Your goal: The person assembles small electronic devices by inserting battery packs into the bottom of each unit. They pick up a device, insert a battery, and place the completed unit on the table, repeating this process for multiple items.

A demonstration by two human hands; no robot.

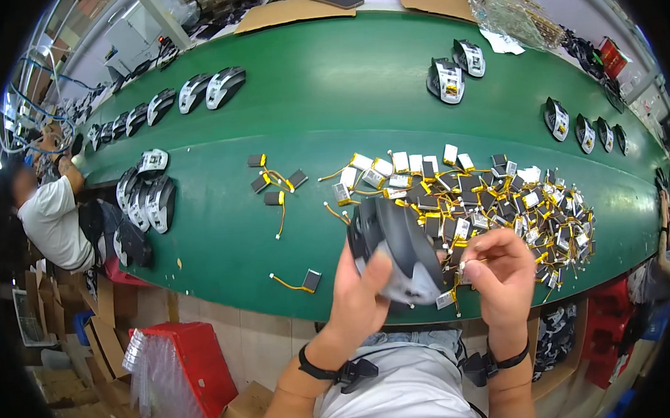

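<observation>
My left hand (359,286) is closed around a black and grey computer mouse (402,243), tilted above the near edge of the green table. My right hand (501,273) is beside it, thumb and fingers pinched together. A small whitish bit shows at those fingertips, too small to make out. Behind and beneath both hands spreads a heap of small pouch batteries (465,185), silver and black, with yellow tape and thin leads ending in white connectors. A lone battery (311,280) lies left of my left hand, its lead stretched out.
More mice stand in a row at the far left (192,93), in a cluster at the left edge (159,203), and at the far right (447,81). A seated person (55,214) is at the left. Below the table stands a red bin (196,368) with bubble wrap.
</observation>
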